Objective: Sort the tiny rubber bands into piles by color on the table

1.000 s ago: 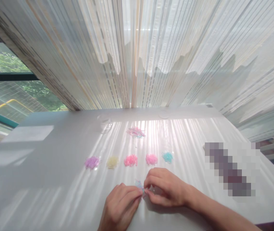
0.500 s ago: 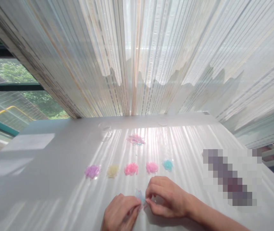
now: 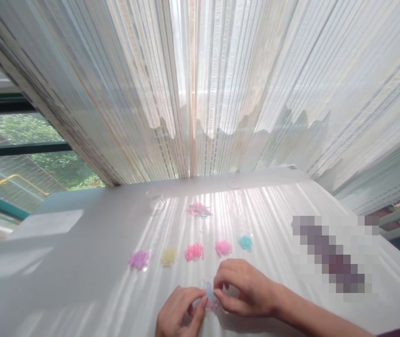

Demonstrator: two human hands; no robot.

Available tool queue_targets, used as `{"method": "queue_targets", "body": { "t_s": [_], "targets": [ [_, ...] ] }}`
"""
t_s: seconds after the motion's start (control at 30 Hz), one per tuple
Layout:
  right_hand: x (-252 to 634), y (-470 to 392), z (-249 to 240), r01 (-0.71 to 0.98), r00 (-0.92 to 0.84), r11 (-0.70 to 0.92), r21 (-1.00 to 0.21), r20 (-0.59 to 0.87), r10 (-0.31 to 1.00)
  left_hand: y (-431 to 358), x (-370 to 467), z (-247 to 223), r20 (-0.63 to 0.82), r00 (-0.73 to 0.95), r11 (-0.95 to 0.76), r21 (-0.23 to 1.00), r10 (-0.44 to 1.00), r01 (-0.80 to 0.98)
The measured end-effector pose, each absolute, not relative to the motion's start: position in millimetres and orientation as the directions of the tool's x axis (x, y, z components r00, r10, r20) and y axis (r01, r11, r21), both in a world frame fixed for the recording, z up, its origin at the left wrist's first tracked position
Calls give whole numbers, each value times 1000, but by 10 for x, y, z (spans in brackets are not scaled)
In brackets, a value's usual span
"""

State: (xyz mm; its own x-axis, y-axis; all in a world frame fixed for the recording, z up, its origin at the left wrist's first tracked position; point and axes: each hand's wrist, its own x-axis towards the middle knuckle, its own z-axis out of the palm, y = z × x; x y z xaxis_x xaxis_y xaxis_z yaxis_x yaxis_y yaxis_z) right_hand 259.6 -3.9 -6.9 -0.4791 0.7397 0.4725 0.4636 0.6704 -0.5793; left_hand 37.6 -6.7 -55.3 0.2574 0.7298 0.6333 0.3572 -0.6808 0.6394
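Note:
At the front of the table, my left hand [image 3: 181,310] and my right hand [image 3: 242,286] face each other across a small heap of pale blue and pink bits [image 3: 207,284]. Thumb and forefinger of each hand are pinched together at the heap's sides. Whatever lies between the fingertips is too small to make out. Beyond my hands runs a row of little piles of thin, glossy pieces: purple [image 3: 139,260], yellow [image 3: 169,257], coral red [image 3: 194,252], pink [image 3: 223,247] and teal [image 3: 245,242].
Farther back lies a pile of mixed pink and blue thin loops [image 3: 199,209]. A clear, see-through cup [image 3: 156,203] stands behind it to the left, and a clear round disc [image 3: 234,183] is near the back edge. A blurred-out patch [image 3: 333,257] covers the right. Striped curtains [image 3: 200,93] hang behind the white table [image 3: 90,262].
The view has tilted a little, so the table sits slightly lower. My left hand has shifted slightly right and its fingertips are still at the heap; my right hand has barely moved.

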Motion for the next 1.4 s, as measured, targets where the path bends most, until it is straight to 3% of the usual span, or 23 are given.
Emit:
{"method": "queue_targets", "body": {
  "t_s": [0.17, 0.47, 0.67, 1.03, 1.4],
  "targets": [
    [2739, -245, 80, 582, -409, 580, -570, 411, 815, -49, 320, -477, 601, 344, -691, 656, 722, 304],
    [2627, -539, -191, 562, -35, 252, -788, 281, 959, -58, 318, -400, 518, 384, -629, 731, 764, 266],
    [2388, -511, -232, 469, 47, 217, -856, 270, 962, -67, 267, -391, 448, 400, -570, 775, 800, 273],
    [2614, -504, -228, 482, 197, 138, -865, 260, 945, -56, 285, -375, 372, 358, -490, 803, 856, 338],
    [2703, -452, -292, 434, 295, 101, -895, 247, 923, -73, 387, -501, 513, 256, -566, 795, 819, 219]
  ]
}}
